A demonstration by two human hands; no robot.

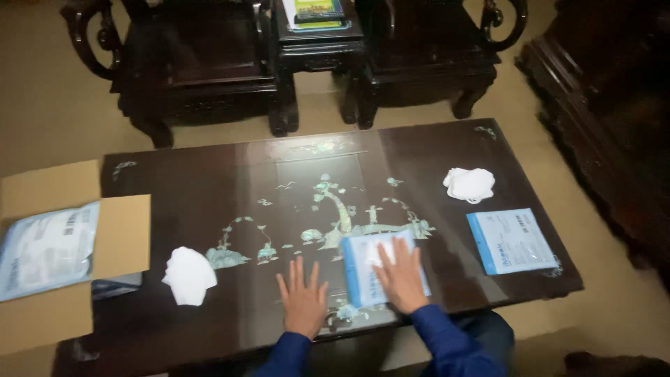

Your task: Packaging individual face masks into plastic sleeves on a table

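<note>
My right hand (401, 276) lies flat, fingers spread, on a blue-and-white plastic packet (363, 269) at the near edge of a dark inlaid table (244, 188). My left hand (302, 297) rests palm down on the bare tabletop just left of that packet, holding nothing. Both sleeves are blue. A white folded item (188, 274) lies to the left of my left hand. A second white bundle (469, 184) sits at the right, with another blue-and-white packet (510, 241) below it near the table's right corner.
An open cardboard box (66, 258) at the table's left end holds a large pale packet (45, 248). Two dark carved chairs (195, 63) and a small side table (317, 42) with books stand beyond. Dark furniture (607, 105) lines the right side.
</note>
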